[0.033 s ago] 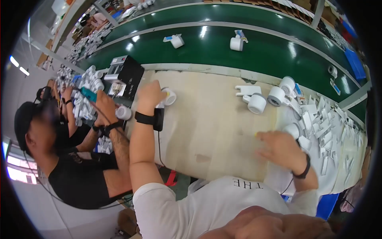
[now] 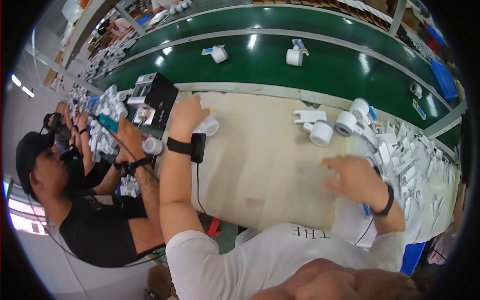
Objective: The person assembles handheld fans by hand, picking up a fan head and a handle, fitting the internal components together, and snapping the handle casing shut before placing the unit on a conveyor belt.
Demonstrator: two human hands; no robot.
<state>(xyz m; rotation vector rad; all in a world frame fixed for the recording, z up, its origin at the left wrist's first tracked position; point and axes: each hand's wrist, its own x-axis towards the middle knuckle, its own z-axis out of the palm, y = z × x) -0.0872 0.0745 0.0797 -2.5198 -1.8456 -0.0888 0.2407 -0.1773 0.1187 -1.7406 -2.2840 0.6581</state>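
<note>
Fingers parted, the right hand (image 2: 356, 180) is shifted slightly toward the desk (image 2: 260, 160)'s far edge; whether a cup (image 2: 210, 127) is held by the left hand (image 2: 186, 116) cannot be told.

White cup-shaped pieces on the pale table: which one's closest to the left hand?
The lone piece just right of the left hand; the others cluster much farther right.

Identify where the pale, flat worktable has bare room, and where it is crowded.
Bare: the middle of the pale, flat worktable, between the wearer's left hand and right hand, nearer than the dark-green conveyor belt. Crowded: the table's right end, heaped with white plastic parts.
</note>
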